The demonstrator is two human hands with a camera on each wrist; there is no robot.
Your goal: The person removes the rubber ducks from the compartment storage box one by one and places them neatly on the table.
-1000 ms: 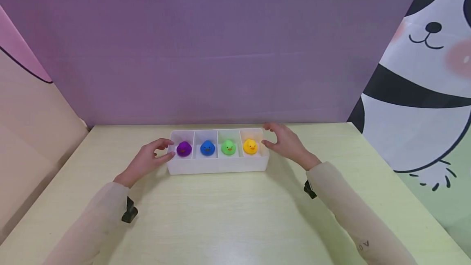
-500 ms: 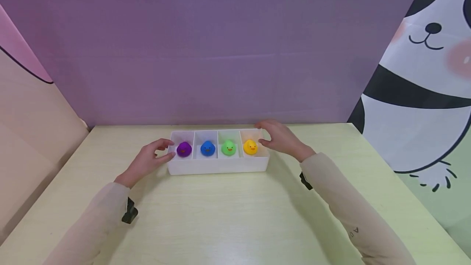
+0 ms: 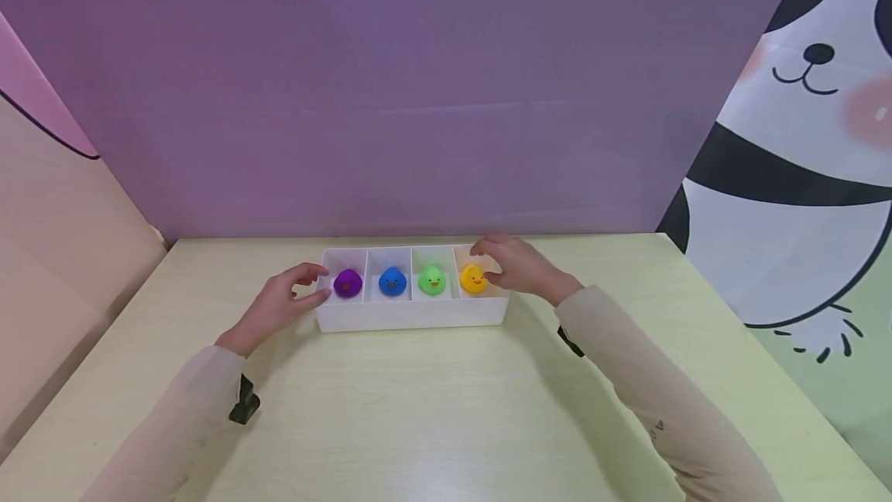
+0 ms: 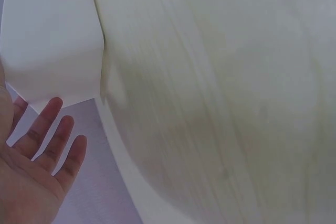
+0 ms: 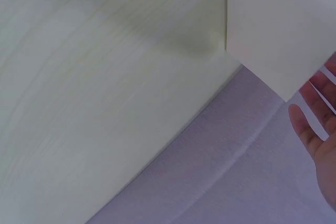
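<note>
A small yellow duck [image 3: 473,278] with an orange beak sits upright in the rightmost of four compartments of a white tray [image 3: 411,314], facing the person. To its left, each in its own compartment, sit a green duck [image 3: 432,280], a blue duck [image 3: 392,281] and a purple duck [image 3: 348,283].

The right hand [image 3: 519,266] reaches over the tray's right end with its fingers loosely spread and gently bent, the fingertips above and just beside the yellow duck; whether they touch it cannot be told, and they are not closed round it. The left hand [image 3: 277,305] rests at the tray's left end, thumb and forefinger against the end wall by the purple duck, fingers relaxed. The tray stands on the pale yellow-green worktop [image 3: 418,409], near its far edge.
</note>
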